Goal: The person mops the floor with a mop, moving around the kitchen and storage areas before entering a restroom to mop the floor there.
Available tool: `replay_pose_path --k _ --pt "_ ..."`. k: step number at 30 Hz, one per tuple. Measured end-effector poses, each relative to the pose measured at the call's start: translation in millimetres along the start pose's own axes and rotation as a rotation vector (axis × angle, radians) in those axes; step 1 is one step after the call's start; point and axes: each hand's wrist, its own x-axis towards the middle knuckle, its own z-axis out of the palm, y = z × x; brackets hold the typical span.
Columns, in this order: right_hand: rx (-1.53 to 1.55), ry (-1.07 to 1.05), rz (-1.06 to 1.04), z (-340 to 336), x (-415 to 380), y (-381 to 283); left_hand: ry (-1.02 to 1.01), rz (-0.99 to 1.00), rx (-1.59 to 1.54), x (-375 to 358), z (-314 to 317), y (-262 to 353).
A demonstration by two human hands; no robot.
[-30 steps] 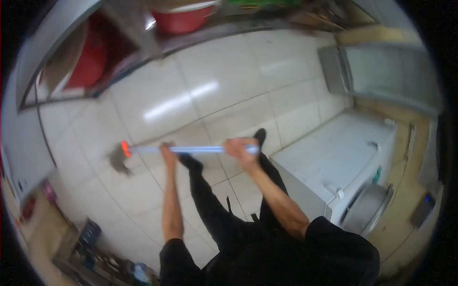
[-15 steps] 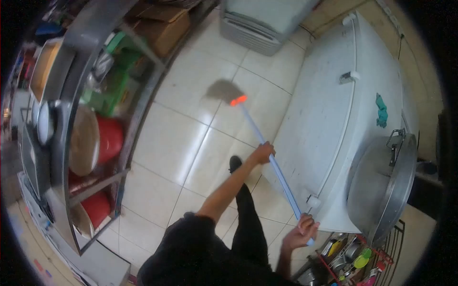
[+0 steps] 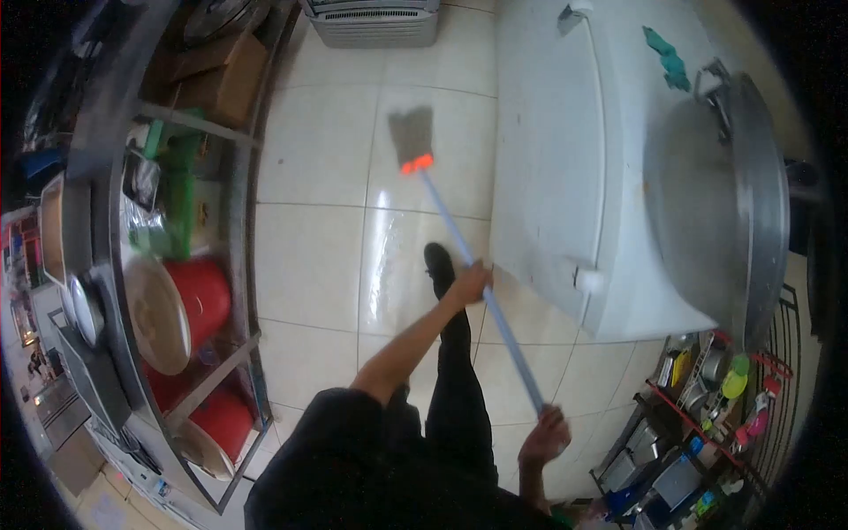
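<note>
A mop (image 3: 412,137) with a greyish head and a bright orange clamp lies against the tiled floor ahead of me. Its pale blue handle (image 3: 508,331) slants back toward my lower right. My left hand (image 3: 473,283) is wrapped around the handle's middle. Near the handle's top end, my right hand (image 3: 548,433) grips it with curled fingers. A shiny, wet-looking streak (image 3: 382,265) shows on the tiles behind the mop head. My black shoe (image 3: 438,263) stands forward, just left of the handle.
A metal shelf (image 3: 252,221) with red buckets (image 3: 208,305) lines the left. At right stands a white chest freezer (image 3: 548,168) bearing a large metal pot (image 3: 693,203). A grey appliance (image 3: 375,31) is at the far end. A dish rack (image 3: 698,397) sits lower right.
My view has turned, and the freezer and rack appear shifted. The mop head has swung from trailing left of its clamp to pointing away from me. Both hands keep their hold.
</note>
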Motion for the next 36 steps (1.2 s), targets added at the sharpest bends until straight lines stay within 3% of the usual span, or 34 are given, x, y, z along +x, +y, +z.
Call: replay_pose_path --k 1,2,3,4,5,7,8,10,12,14,15,16,17,18,19,20,21,24,26,28,29,30,31,32,33,35,36 --pt "-0.237 -0.172 -0.03 -30 -46 -14 -0.095 -0.015 -0.015 -47 0 30" --pt "-0.373 -0.322 0.146 -35 -83 -50 -0.193 -0.033 -0.028 -97 2 59" --pt "-0.531 -0.499 0.3 -39 -119 -87 -0.151 0.0 -0.073 -154 24 73" --pt "-0.588 -0.769 0.202 -57 -145 -100 -0.113 0.032 -0.118 -207 49 86" --pt "-0.435 -0.698 0.562 -59 -175 -125 -0.257 -0.001 -0.055 -248 46 114" --pt "-0.416 -0.612 0.799 -74 -219 -141 -0.424 -0.057 0.014 -294 54 153" --pt "-0.93 -0.684 0.766 -80 -221 -149 -0.451 -0.08 0.014 -300 65 157" --pt "-1.046 -0.7 0.812 -111 -231 -119 -0.454 -0.065 0.051 -298 81 150" --pt "-1.152 -0.478 0.939 -116 -217 -87 -0.428 -0.06 0.091 -264 82 128" --pt "-1.191 -0.585 0.305 -131 -221 8 -0.601 -0.005 0.221 -220 68 77" --pt "-1.1 -0.562 0.296 -116 -199 45 -0.692 -0.039 0.391 -192 93 18" --pt "-1.004 -0.536 0.295 -86 -165 82 -0.295 0.065 0.439 -162 78 -29" --pt "-1.019 -0.541 0.352 -56 -122 124 -0.499 -0.188 0.478 -111 70 -75" --pt "-0.845 -0.553 0.109 -19 -69 154 -0.032 0.067 0.938 -85 90 -149" --pt "-0.89 -0.519 0.311 27 -17 165 -0.097 -0.076 1.032 -34 26 -124" --pt "-1.017 -0.564 0.285 27 21 224 -0.049 -0.006 0.959 -4 -13 -108" --pt "-1.034 -0.523 0.054 33 56 267 -0.156 0.049 0.836 13 -23 -103" --pt "-1.135 -0.56 0.233 32 106 259 -0.349 0.006 0.871 9 12 -57" --pt "-1.105 -0.514 0.184 -17 63 243 0.072 0.088 0.764 -41 58 -24" --pt "-1.115 -0.493 0.199 -72 -7 203 0.011 0.128 0.712 -102 92 30" --pt "-1.155 -0.498 0.267 -100 -50 178 -0.162 0.133 0.711 -138 108 63" --pt "-1.146 -0.51 0.277 -125 -93 142 -0.187 0.191 0.669 -183 116 100" --pt "-1.198 -0.553 0.393 -145 -135 97 -0.388 0.223 0.491 -216 110 144" --pt "-1.222 -0.568 0.389 -170 -178 67 -0.264 0.345 0.574 -260 127 176" --pt "-1.359 -0.802 0.069 -202 -218 44 -0.446 0.309 0.394 -290 121 219" --pt "-1.276 -0.717 0.125 -221 -275 -13 -0.48 0.354 0.25 -345 124 280" --pt "-1.137 -0.449 0.613 -203 -280 -49 -0.55 0.318 0.086 -349 114 304"
